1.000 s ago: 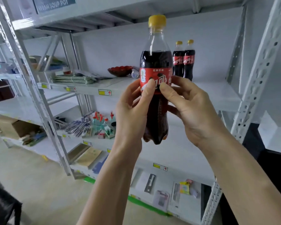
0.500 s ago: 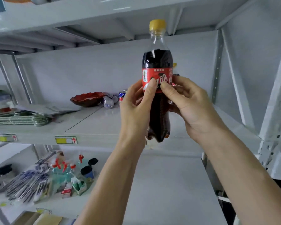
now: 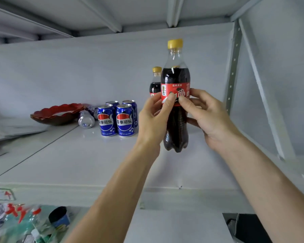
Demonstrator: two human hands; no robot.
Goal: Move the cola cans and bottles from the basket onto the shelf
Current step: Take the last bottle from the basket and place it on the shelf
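Your left hand [image 3: 154,118] and right hand [image 3: 203,111] both grip the upright cola bottle [image 3: 175,95] at its red label, above the shelf [image 3: 77,163]. Four blue Pepsi cans [image 3: 117,118] stand at its nine o'clock; another cola bottle [image 3: 155,81] stands just behind.

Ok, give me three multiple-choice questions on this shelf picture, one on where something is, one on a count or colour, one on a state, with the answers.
1. Where do the blue cans stand? A) left of the held bottle B) right of it C) on the floor
2. What colour is the held cola bottle's cap? A) red B) yellow C) white
3. How is that bottle held? A) left hand only B) both hands C) standing free

Answers: 1 A, they sit beside the red dish. 2 B, the cap is yellow. 3 B, the left hand and right hand pinch its label.
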